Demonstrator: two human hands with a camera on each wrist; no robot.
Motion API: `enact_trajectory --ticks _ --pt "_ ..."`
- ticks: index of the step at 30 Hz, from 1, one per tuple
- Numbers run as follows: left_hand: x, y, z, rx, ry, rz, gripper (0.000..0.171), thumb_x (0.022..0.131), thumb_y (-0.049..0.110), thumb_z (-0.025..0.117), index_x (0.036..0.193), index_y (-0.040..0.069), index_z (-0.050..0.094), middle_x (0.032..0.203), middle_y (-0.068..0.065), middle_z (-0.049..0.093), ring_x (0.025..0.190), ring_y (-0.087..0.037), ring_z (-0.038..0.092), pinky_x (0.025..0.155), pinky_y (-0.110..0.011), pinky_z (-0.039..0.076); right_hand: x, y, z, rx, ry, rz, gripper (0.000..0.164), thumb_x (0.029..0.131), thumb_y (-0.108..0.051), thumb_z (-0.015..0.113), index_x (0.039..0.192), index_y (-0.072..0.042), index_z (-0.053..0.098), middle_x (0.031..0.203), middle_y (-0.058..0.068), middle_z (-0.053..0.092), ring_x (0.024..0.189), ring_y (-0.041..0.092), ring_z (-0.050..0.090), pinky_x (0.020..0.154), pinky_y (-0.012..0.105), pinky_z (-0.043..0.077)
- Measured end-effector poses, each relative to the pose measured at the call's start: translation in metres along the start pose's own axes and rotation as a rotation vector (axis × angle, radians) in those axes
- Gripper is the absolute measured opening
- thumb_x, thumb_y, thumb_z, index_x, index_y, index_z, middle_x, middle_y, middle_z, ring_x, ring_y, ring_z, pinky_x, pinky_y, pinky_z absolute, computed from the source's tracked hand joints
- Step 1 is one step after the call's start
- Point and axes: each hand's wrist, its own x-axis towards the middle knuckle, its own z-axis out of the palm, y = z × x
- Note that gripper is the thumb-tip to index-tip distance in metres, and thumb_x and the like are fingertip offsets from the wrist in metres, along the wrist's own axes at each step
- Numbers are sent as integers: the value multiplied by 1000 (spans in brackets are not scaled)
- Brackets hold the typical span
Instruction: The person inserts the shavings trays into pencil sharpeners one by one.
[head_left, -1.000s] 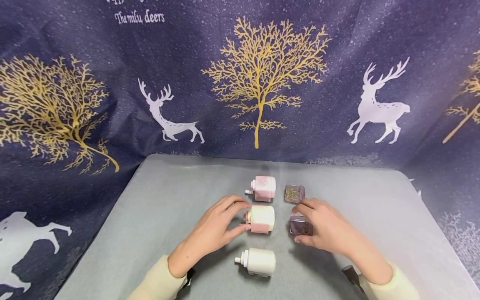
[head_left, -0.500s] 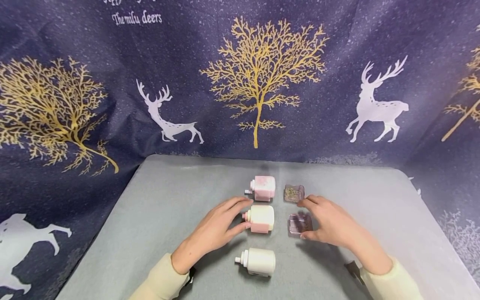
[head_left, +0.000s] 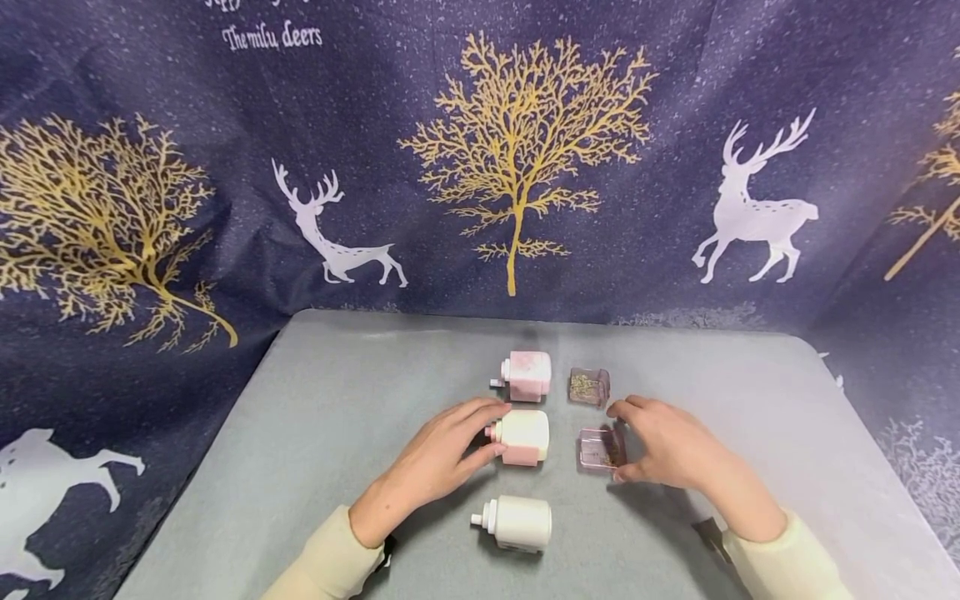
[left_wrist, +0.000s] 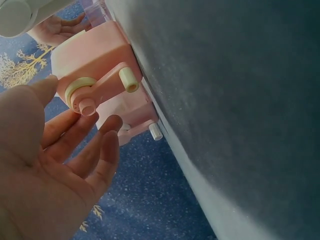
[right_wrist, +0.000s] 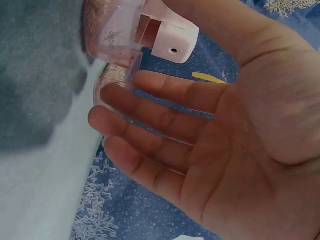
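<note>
Three crank pencil sharpeners lie in a column with their cranks to the left. At the middle cream-and-pink pencil sharpener (head_left: 523,437), my left hand (head_left: 442,450) has thumb and index finger against opposite sides of its crank end; the left wrist view has the pink crank (left_wrist: 107,82) in front of the fingers. Right of it and apart from it sits a clear purplish drawer (head_left: 600,450) with some shavings inside. My right hand (head_left: 671,446) hovers beside that drawer, fingers relaxed and holding nothing. In the right wrist view its palm shows, with the drawer (right_wrist: 112,35) beyond the fingertips.
Behind is a pink pencil sharpener (head_left: 528,377), with another clear drawer (head_left: 588,387) of shavings to its right. A white pencil sharpener (head_left: 517,523) lies nearest me. The grey tabletop (head_left: 322,392) ends at a dark blue cloth (head_left: 360,208) with deer and trees.
My right hand has let go of the middle drawer and drawn back to the right. The index finger of my left hand has shifted slightly right, over the middle pencil sharpener's edge.
</note>
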Motion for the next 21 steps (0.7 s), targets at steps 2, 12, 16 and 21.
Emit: enact_trajectory --ticks 2,12,16,21 --pt "0 0 0 -4 2 3 51 97 40 59 141 15 53 137 9 50 124 -7 46 105 -30 39 0 1 0 8 -23 4 77 55 -43 89 117 -7 62 108 6 64 94 26 62 79 49 55" --pt "0 0 1 -2 7 -2 50 96 39 60 141 18 52 136 10 50 122 -6 47 104 -29 41 1 6 3 113 -112 -5 58 59 -29 88 105 -7 61 89 -3 67 80 15 62 74 40 56" --pt "-1 0 1 -1 10 -6 50 96 39 60 140 17 53 137 9 51 123 -6 47 104 -29 40 1 6 4 146 -122 -37 52 61 -24 87 102 -7 61 84 -4 65 77 12 61 72 36 56" --pt "-1 0 1 -2 13 0 50 96 38 61 140 16 54 137 7 52 123 -8 48 104 -31 42 2 6 5 143 -97 -74 47 61 -23 87 97 -9 60 81 -6 63 73 9 59 68 32 55"
